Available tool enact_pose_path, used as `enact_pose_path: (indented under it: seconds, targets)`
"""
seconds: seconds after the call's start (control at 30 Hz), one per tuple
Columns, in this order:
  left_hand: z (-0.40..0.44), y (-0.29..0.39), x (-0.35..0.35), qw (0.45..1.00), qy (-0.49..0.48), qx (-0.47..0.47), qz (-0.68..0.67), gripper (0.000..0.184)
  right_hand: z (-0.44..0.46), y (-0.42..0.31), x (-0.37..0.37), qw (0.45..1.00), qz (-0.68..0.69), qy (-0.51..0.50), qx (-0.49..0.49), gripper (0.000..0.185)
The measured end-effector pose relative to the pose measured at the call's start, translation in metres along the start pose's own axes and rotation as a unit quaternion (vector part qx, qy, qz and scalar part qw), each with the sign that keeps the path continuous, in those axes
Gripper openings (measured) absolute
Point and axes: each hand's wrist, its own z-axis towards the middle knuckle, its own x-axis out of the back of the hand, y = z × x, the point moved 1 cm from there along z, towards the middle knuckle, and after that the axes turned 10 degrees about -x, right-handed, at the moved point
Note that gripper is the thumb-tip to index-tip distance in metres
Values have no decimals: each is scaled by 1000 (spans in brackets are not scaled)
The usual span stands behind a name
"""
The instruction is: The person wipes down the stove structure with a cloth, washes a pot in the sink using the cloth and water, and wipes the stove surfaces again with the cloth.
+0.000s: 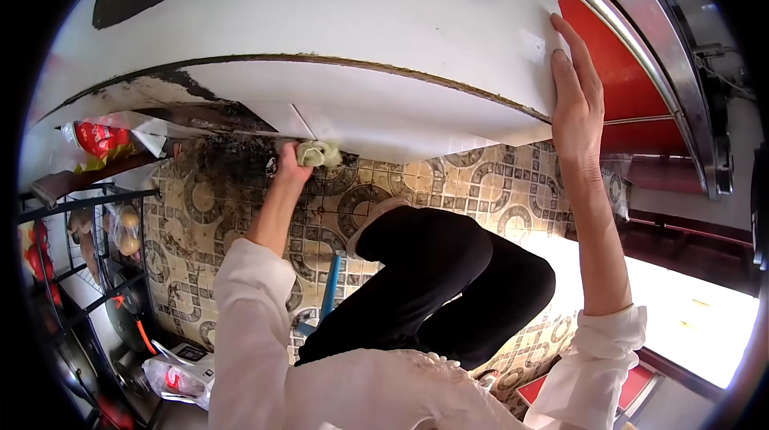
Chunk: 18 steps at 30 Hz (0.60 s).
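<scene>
A pale green cloth [319,154] is bunched in my left hand [295,159], low against the white lower panel [360,130] of a cabinet, just above the patterned floor. My right hand [575,98] rests with fingers stretched out on the right edge of the large white panel [416,6]. Dark grime marks the panel's lower left part [216,114] and the floor beside it.
On the left stands a black rack [92,202] with pans and bagged items. Red cabinet doors [617,62] are at the right. A blue stool leg [331,286] shows beside my legs, and a plastic bag [172,378] lies at the lower left.
</scene>
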Motion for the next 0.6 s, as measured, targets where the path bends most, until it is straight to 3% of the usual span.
enact_pose_path:
  seconds: [0.07,0.1,0.13,0.23,0.37,0.43,0.5,0.53,0.57,0.6]
  targets:
    - [4,-31,-13,997,-12,51,-48,28,1,0,0,1000,-1,4,6,46]
    - [24,-63,0,981,-43,153,-111,30,0,1,0,1000,-2,5,11,46]
    - [7,-86,-23,980,-69,128,-139,30,1,2,1,1000,-9,6,10,46]
    - [-11,-161,-60,959,-81,214,-169,27,0,4,0,1000,-8,-3,12,46]
    - [-45,-196,-90,944,-144,239,-176,26,2,6,1,1000,-9,1,19,46]
    - [-51,-189,-89,941,-143,250,-176,24,3,8,-1,1000,-2,4,26,47]
    - [-72,-159,-94,945,-81,267,-171,21,2,10,0,999,0,10,41,47]
    - [-93,-128,-106,953,-28,259,-155,31,3,9,1,999,4,13,39,47]
    - [-115,-100,-112,955,-22,257,-149,31,1,6,1,999,10,8,30,47]
    - [-136,-75,-120,952,-76,234,-181,30,0,5,0,1000,16,2,21,46]
